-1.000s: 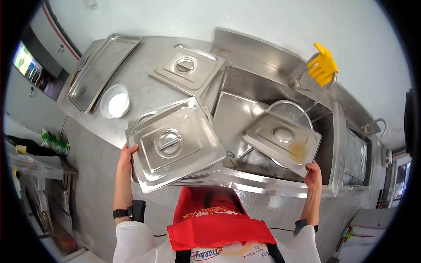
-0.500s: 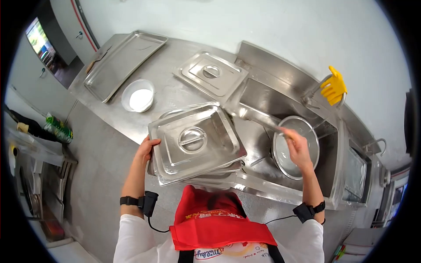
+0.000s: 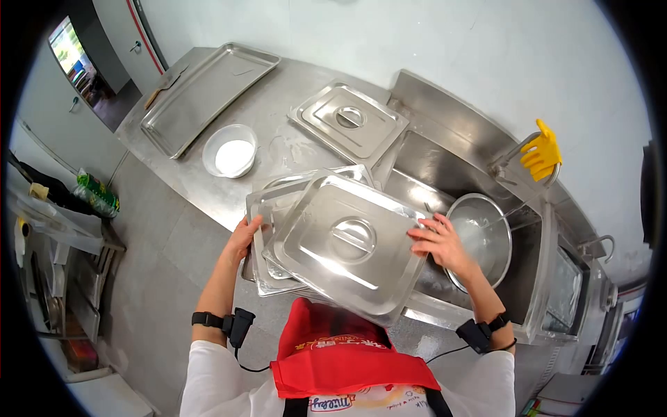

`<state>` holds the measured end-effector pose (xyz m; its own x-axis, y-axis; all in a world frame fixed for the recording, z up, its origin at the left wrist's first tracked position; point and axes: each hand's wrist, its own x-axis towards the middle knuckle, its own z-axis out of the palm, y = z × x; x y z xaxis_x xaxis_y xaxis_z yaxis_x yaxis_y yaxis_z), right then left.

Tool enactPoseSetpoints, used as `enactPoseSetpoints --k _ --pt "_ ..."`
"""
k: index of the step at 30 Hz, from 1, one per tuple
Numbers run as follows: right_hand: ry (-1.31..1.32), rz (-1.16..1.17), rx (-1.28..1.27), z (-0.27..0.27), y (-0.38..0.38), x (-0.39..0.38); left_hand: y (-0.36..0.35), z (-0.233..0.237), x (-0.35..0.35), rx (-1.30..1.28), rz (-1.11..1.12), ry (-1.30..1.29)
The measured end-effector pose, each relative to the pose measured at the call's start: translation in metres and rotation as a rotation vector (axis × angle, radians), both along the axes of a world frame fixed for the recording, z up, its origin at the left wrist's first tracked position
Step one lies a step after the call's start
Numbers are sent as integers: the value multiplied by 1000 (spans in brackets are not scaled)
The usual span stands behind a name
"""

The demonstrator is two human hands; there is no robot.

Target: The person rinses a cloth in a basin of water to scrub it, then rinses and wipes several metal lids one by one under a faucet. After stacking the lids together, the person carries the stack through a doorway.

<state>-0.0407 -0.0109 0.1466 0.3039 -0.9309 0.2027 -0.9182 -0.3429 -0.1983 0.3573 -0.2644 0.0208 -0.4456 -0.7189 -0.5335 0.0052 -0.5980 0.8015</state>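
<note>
A stainless steel pan lid (image 3: 313,236) with a recessed round handle lies tilted on top of a stack of similar lids (image 3: 267,208), turned askew to those under it. My left hand (image 3: 243,235) grips the left edge of the stack, thumb on top and the other fingers hidden below. At the right edge of the top lid, my right hand (image 3: 445,244) holds on with its fingers over the rim; its thumb is hidden. Just right of that hand, a round metal bowl (image 3: 507,240) with cloudy water stands in the sink (image 3: 434,156).
Behind the stack, another pan lid (image 3: 323,111) lies on the steel counter (image 3: 278,83). A white tub (image 3: 208,156) with white contents and a large shallow tray (image 3: 208,90) are farther left. A wooden-handled scraper (image 3: 156,94) rests by the tray. A yellow glove (image 3: 542,154) hangs on the faucet.
My right hand has let go of a handled tool over the sink and moved left onto the top lid. That lid has turned clockwise and shifted right. My left hand stays at the stack's left edge.
</note>
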Motion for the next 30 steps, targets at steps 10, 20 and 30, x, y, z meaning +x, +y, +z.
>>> enactPoseSetpoints --k 10,20,30 --pt "-181 163 24 -25 -82 -3 -1 20 -2 -65 -136 -19" --pt "-507 -326 -57 -66 -141 -50 -3 25 2 49 -124 13" --pt "-2298 -570 388 -141 -238 -71 20 16 12 81 4 -3"
